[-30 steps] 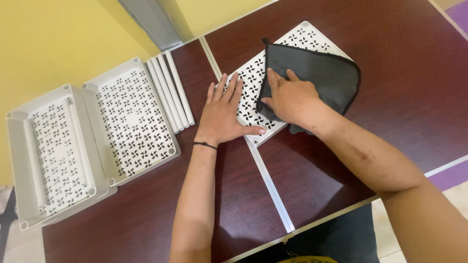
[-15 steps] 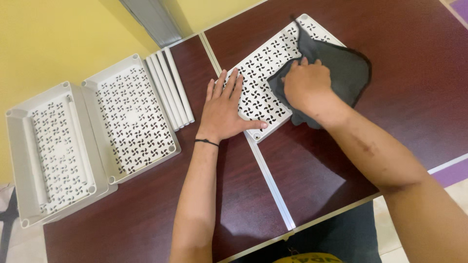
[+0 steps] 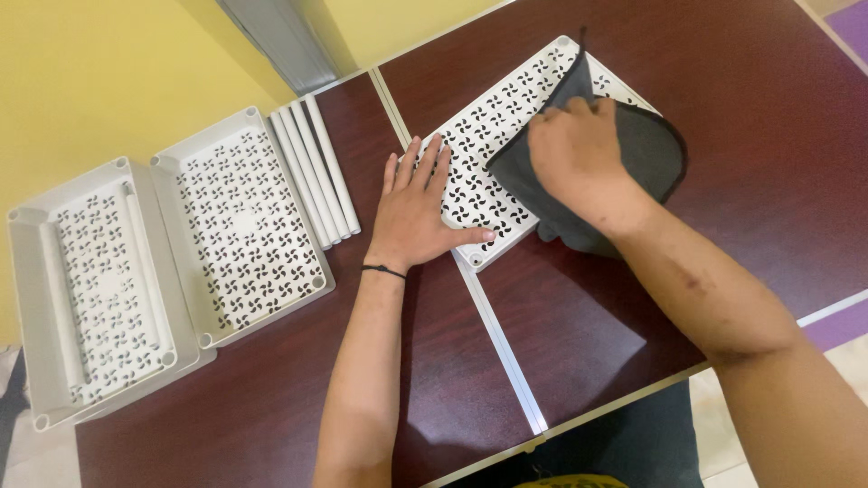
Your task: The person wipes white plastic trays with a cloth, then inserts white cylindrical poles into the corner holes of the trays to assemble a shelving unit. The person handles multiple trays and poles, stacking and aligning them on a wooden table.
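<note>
— Looking at the table (image 3: 271, 416), what do the two hands do?

— The left hand (image 3: 418, 212) lies flat on the near corner of a white panel (image 3: 493, 136). Its fingers are spread and the palm presses down; it does not pinch anything. The thumb points along the near edge of the panel.

— And the right hand (image 3: 579, 158)?

— It is on top of a dark cloth (image 3: 646, 154). The fingers are curled and pressed together on the cloth, which lies between the hand and the panel. How much cloth is bunched under the palm, I cannot tell.

— Where is the panel exactly?

— It lies flat on the dark brown table, turned at an angle, on the far side of the metal strip (image 3: 502, 352) that runs across the tabletop. It is white with many small pinwheel-shaped holes. The cloth covers its right part and hangs a little over the edge onto the table.

— What is at the left?

— Two grey trays (image 3: 167, 262) with the same hole pattern sit side by side, touching. Just beside them, between the trays and the left hand, lie several white rods (image 3: 316, 172), parallel and close together. One more rod lies inside the leftmost tray. A black band (image 3: 384, 269) is on the left wrist.
</note>
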